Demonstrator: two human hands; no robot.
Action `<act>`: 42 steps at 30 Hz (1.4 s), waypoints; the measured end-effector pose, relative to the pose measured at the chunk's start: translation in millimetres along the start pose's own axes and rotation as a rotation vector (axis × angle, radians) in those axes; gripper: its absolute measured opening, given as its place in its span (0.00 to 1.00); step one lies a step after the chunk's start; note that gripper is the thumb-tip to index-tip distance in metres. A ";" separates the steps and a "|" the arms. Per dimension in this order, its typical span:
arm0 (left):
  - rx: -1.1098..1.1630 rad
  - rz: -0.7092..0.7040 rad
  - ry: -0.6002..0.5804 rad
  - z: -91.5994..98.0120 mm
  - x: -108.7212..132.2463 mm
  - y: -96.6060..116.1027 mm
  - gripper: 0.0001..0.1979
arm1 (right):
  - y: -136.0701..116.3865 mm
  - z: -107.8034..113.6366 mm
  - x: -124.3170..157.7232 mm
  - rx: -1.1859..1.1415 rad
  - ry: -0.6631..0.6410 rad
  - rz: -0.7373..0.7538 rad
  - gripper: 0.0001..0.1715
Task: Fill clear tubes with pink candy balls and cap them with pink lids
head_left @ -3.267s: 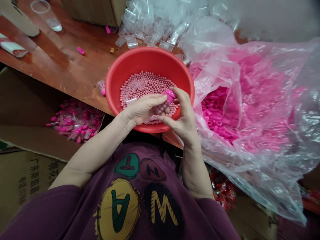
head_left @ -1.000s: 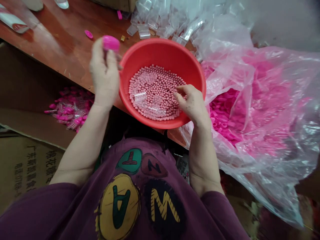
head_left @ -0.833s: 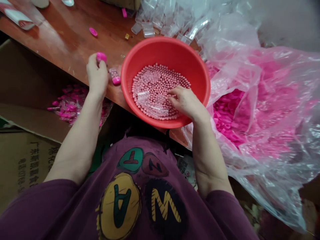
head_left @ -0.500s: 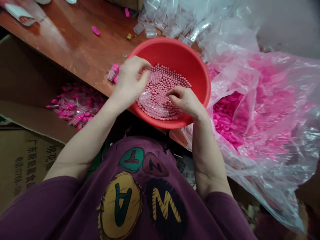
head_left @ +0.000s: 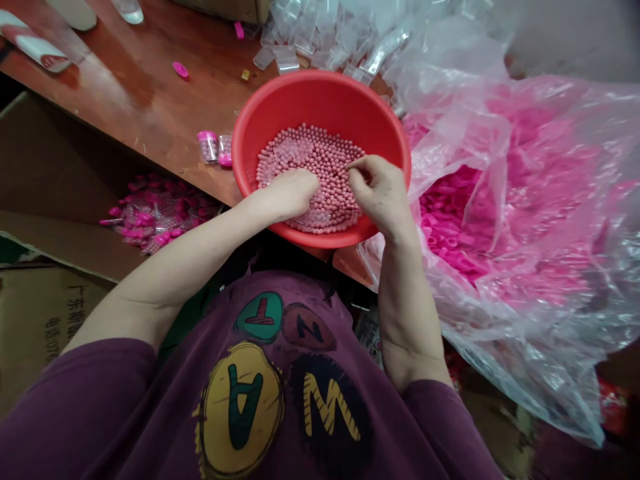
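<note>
Two bead-filled, pink-capped jars [head_left: 207, 148] sit side by side on the tabletop [head_left: 115, 87] just beside our red basin [head_left: 325, 97], and a pile of similar capped ones [head_left: 155, 217] lies in the carton [head_left: 40, 233]; those look done, while pink beads [head_left: 313, 139], loose pink caps [head_left: 447, 233] and heaped clear plastic containers [head_left: 287, 60] suggest plenty left. Our left hand [head_left: 295, 190] reaches into the beads, its grip hidden; our right hand [head_left: 381, 192] curls above them, and we cannot tell whether it holds anything; a second ago our left hand held a capped jar aloft, now set down.
</note>
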State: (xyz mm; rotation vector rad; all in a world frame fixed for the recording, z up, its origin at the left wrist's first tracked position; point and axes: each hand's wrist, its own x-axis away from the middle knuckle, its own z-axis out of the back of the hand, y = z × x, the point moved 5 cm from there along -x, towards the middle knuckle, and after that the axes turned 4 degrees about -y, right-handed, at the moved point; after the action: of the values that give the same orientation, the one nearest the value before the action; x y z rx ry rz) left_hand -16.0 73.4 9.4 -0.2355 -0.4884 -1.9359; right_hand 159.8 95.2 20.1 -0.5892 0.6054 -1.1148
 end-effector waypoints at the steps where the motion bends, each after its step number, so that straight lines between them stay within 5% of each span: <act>1: -0.018 -0.002 0.000 0.5 -2.3 -1.9 0.19 | 3.1 10.0 5.6 -0.016 0.082 0.002 0.09; 8: -0.046 0.003 -0.012 3.7 -31.3 -24.4 0.17 | 36.4 53.4 73.0 -0.111 0.344 -0.082 0.07; 15: -0.129 -0.006 -0.061 1.3 -28.7 4.7 0.21 | 70.3 66.5 138.7 -0.172 0.467 -0.282 0.11; 22: -0.272 -0.079 -0.123 -4.1 -31.5 17.9 0.21 | 93.3 95.3 171.4 0.043 0.550 -0.391 0.10; 28: -0.227 -0.216 -0.102 -10.3 -54.7 29.2 0.22 | 108.9 120.6 163.7 0.267 0.421 -0.365 0.13; 35: -0.200 -0.298 -0.084 -27.5 -82.7 55.5 0.16 | 138.4 106.7 119.7 0.534 0.123 -0.428 0.16; 42: 0.300 -0.367 -0.020 -6.7 -71.5 54.2 0.06 | 162.2 95.1 90.0 0.606 0.109 -0.439 0.10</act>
State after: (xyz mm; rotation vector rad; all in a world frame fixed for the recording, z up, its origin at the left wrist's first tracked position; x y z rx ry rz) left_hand 62.9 111.3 -11.5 0.0323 -0.8748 -2.1805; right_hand 358.3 76.2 -40.7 -0.1310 0.2028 -1.6651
